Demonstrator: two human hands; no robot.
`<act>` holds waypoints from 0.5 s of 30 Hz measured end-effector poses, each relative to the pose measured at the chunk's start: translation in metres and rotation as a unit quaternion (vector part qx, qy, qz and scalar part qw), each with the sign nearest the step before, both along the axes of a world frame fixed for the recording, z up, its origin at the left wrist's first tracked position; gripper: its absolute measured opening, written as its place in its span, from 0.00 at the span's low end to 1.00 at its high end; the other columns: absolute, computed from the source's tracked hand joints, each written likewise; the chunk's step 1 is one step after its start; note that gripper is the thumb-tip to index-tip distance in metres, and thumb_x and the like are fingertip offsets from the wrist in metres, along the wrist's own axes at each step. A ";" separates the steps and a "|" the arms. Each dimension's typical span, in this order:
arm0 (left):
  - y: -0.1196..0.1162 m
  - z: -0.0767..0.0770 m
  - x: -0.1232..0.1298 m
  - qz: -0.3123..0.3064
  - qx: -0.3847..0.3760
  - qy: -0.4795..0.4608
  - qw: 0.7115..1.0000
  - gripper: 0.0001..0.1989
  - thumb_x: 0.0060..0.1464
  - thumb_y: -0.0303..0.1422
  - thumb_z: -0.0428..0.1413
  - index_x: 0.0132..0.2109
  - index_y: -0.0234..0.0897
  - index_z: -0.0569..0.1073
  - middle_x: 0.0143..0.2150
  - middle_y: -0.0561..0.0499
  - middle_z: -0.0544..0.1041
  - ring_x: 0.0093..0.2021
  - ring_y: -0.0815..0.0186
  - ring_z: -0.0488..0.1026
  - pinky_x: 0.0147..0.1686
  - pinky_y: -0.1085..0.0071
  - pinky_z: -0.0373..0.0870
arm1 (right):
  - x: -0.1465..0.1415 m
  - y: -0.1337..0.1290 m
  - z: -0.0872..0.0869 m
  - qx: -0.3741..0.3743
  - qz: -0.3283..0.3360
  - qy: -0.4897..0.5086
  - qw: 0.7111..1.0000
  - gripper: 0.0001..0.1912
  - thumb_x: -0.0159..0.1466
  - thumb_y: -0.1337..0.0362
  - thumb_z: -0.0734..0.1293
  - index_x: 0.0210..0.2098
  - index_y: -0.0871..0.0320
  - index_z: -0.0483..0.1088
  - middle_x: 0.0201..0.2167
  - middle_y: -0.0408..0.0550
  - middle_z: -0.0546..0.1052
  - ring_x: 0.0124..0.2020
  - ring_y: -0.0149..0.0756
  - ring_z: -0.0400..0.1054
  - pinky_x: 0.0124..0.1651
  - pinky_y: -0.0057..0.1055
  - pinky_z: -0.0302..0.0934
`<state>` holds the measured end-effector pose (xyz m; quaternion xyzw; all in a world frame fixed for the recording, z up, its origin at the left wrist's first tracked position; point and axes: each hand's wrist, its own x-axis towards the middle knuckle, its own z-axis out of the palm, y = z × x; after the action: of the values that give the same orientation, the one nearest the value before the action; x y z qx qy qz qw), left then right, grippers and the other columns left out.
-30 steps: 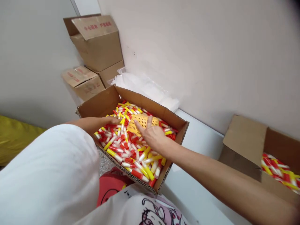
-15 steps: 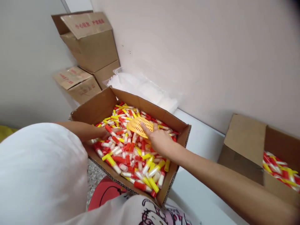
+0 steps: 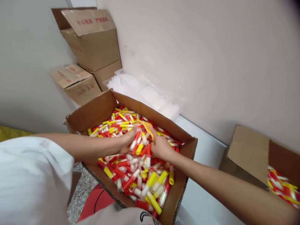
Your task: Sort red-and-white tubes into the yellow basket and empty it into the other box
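Note:
An open cardboard box [image 3: 93, 111] in front of me is full of small red, yellow and white plastic tubes [image 3: 140, 178]. My right hand [image 3: 161, 147] grips a small yellow mesh basket [image 3: 147, 126], tilted on edge among the tubes. My left hand [image 3: 127, 140] is pressed against several tubes right beside the basket, its fingers curled around them. Both hands meet over the middle of the box.
A second open box [image 3: 248, 156] with the same tubes stands at the right on a white surface [image 3: 203, 150]. Stacked cardboard boxes [image 3: 91, 40] and clear plastic bags [image 3: 142, 90] lie against the wall behind. A red stool [image 3: 96, 200] shows below.
The basket went from lying flat on the tubes to tilted on edge. My left hand moved right to meet it, pushing tubes toward it. The camera view shifted slightly.

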<state>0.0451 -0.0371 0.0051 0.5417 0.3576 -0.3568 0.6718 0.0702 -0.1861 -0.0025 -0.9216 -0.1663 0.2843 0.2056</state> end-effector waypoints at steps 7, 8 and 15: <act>0.024 0.077 0.027 -0.259 0.185 -0.179 0.931 0.31 0.56 0.39 0.51 0.65 0.44 0.53 0.62 0.41 0.63 0.50 0.49 0.71 0.40 0.58 0.75 | 0.009 0.005 -0.012 0.188 -0.223 0.335 0.896 0.14 0.59 0.73 0.58 0.44 0.59 0.65 0.19 0.41 0.71 0.14 0.29 0.63 0.23 0.31 0.67; 0.027 0.087 0.028 -0.285 0.229 -0.229 0.902 0.32 0.56 0.39 0.52 0.66 0.46 0.52 0.66 0.44 0.57 0.55 0.48 0.67 0.44 0.58 0.74 | 0.009 0.006 -0.009 0.202 -0.231 0.353 0.884 0.13 0.59 0.74 0.57 0.42 0.60 0.64 0.17 0.40 0.70 0.13 0.27 0.61 0.23 0.32 0.67; 0.043 0.152 0.010 -0.255 0.430 -0.475 0.724 0.24 0.62 0.39 0.45 0.64 0.43 0.58 0.68 0.50 0.51 0.67 0.53 0.46 0.58 0.54 0.59 | 0.004 0.000 0.017 0.267 -0.245 0.336 0.869 0.12 0.54 0.77 0.60 0.37 0.59 0.61 0.14 0.37 0.68 0.10 0.27 0.61 0.18 0.29 0.66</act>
<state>0.0552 0.0063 0.1574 0.9419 -0.0447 -0.0183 0.3324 0.0742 -0.1863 0.0147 -0.6913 0.0744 0.4617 0.5507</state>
